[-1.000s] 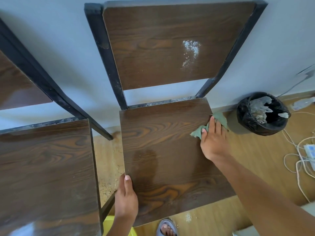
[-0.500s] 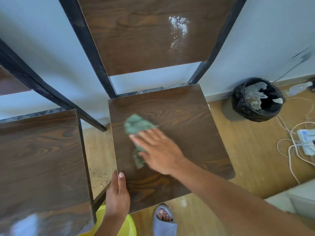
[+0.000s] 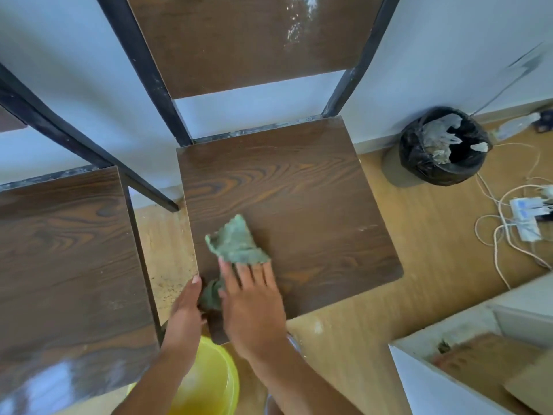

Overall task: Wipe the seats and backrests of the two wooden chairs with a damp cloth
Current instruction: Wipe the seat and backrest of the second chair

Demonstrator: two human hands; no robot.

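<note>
Pulled green cloth (image 3: 236,245) down seat (image 3: 299,190) to front-left corner, pressing with flat, straight-fingered right hand (image 3: 254,310).
Bracing seat's left edge with flat left hand (image 3: 185,307), just beside cloth tail. Keep pressure even, overlap strokes, stop short of that hand. Not yet wiped: white smear (image 3: 299,22) on backrest (image 3: 239,40) above seat. Yellow bucket (image 3: 209,381) below seat front, bin (image 3: 443,145) and cables (image 3: 505,232) right.

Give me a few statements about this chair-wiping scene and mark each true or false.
1. The right hand presses the green cloth flat on the chair seat. True.
2. The backrest is spotless. False: white smudges mark its upper right.
3. A yellow bucket sits on the floor below the forearms. True.
4. The bin beside the chair has a white liner. False: its liner is black.
</note>
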